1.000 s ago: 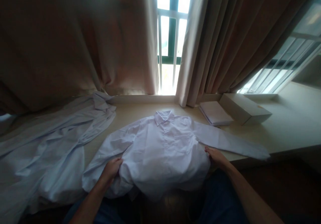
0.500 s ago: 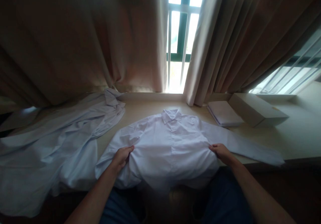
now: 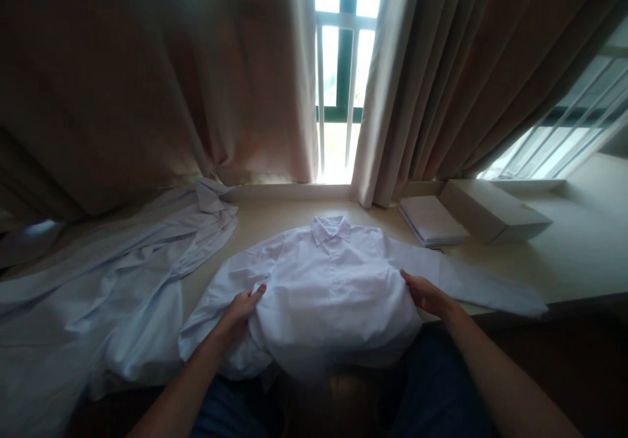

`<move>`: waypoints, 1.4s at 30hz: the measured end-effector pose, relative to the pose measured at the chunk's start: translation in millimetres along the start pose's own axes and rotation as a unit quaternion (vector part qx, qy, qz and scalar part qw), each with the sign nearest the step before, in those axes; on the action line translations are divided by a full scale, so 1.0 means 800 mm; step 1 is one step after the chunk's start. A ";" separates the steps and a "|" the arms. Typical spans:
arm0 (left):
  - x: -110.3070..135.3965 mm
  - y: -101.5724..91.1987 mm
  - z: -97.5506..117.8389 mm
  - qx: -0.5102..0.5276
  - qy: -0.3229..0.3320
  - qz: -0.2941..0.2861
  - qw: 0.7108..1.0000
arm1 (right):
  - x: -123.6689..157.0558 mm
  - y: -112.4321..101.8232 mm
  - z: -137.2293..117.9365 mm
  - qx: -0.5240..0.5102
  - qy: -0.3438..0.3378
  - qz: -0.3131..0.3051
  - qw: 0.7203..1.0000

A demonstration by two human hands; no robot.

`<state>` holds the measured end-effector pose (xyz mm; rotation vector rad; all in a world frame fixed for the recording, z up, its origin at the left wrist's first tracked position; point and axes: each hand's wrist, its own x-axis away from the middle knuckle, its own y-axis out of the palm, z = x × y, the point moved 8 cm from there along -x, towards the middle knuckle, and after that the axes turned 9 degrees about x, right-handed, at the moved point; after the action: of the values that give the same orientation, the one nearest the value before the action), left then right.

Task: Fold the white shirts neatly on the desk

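A white collared shirt (image 3: 333, 281) lies front up on the pale table (image 3: 564, 248), collar toward the window and both sleeves spread out. My left hand (image 3: 243, 307) grips the shirt's left side where the sleeve meets the body, thumb on top and fingers curled into the cloth. At the right side seam my right hand (image 3: 424, 292) holds the cloth the same way, with its fingertips tucked under the edge. The shirt's lower part hangs over the table's near edge onto my lap.
A heap of crumpled pale blue cloth (image 3: 108, 281) covers the table's left part. At the back right lie a flat stack of white paper (image 3: 430, 221) and a long white box (image 3: 493, 210). Brown curtains (image 3: 147, 78) hang behind, parted at a barred window (image 3: 343, 65).
Both hands have slid a little farther up the shirt's sides, and the cloth between them now bulges slightly. The view has shifted a bit.
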<state>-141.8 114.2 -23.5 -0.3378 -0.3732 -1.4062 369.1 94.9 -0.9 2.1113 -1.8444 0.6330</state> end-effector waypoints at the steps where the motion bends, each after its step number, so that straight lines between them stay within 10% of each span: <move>1: 0.008 0.005 -0.007 -0.007 -0.018 -0.023 1.000 | -0.001 -0.003 0.008 0.019 0.009 0.017 1.000; 14: 0.017 0.004 -0.043 0.060 -0.031 -0.065 0.996 | -0.026 -0.011 0.000 0.175 -0.032 0.136 0.974; 18: 0.014 -0.006 -0.018 -0.080 -0.006 -0.065 0.995 | -0.023 -0.020 -0.025 0.240 -0.048 0.149 0.958; 21: 0.004 -0.035 0.040 -0.317 0.101 0.115 0.936 | -0.022 -0.018 -0.064 0.379 -0.064 0.175 0.907; 24: -0.008 -0.014 0.096 -0.438 0.207 0.191 0.854 | -0.025 0.012 -0.120 0.536 -0.137 0.239 0.798; 27: -0.041 0.041 0.125 -0.472 0.270 0.140 0.827 | -0.052 0.071 -0.149 0.589 -0.214 0.235 0.743; 32: -0.124 0.095 0.156 -0.479 0.290 0.120 0.820 | -0.143 0.126 -0.140 0.616 -0.225 0.186 0.732; 42: -0.263 0.071 0.170 -0.482 0.207 0.152 0.838 | -0.257 0.103 -0.130 0.632 -0.179 0.136 0.742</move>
<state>-118.5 368.7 3.9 -0.8466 0.7673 -1.2105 253.1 309.6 -17.6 2.8086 -2.2206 2.1955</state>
